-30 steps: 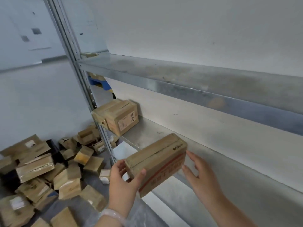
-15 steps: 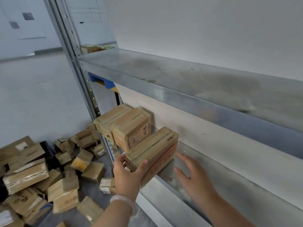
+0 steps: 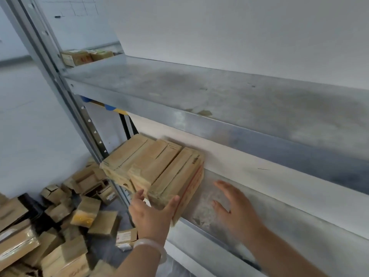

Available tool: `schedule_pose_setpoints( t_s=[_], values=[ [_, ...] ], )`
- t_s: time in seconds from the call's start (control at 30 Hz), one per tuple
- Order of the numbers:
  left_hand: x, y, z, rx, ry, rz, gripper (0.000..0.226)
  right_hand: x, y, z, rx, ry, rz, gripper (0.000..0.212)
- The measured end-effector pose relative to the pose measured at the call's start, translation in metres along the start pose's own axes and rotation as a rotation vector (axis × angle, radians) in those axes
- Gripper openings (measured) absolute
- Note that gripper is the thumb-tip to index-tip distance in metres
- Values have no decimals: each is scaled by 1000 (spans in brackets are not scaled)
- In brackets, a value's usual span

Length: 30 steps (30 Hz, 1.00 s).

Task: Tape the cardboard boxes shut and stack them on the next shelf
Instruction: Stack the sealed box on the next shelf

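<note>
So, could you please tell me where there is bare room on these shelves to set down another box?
The lower shelf is bare to the right of the row of boxes, where the right hand hovers. The upper shelf is bare along its length. Crowded: the lower shelf's left end by the upright, and the floor pile.
</note>
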<state>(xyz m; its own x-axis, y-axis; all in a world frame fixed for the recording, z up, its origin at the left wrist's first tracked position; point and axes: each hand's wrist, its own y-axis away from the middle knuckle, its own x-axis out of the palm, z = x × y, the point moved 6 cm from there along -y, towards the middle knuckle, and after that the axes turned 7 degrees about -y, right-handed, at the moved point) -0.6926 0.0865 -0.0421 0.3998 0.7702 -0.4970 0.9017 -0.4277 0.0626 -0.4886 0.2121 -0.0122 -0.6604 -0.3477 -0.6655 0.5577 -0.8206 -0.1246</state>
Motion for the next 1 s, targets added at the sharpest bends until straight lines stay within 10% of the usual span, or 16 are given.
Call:
schedule_pose_setpoints(
  t_s=[0.23, 0.6, 1.0],
  values=[
    [-9, -10, -45, 1036, -574, 135, 58, 19, 9, 27, 46, 172, -19, 60],
    [-6, -21, -43, 1227, -773, 248, 61, 10, 62, 50, 61, 465, -141, 63],
    [42, 165, -117, 1726, -433, 482, 58, -99, 207, 36, 233, 592, -449, 59]
  ],
)
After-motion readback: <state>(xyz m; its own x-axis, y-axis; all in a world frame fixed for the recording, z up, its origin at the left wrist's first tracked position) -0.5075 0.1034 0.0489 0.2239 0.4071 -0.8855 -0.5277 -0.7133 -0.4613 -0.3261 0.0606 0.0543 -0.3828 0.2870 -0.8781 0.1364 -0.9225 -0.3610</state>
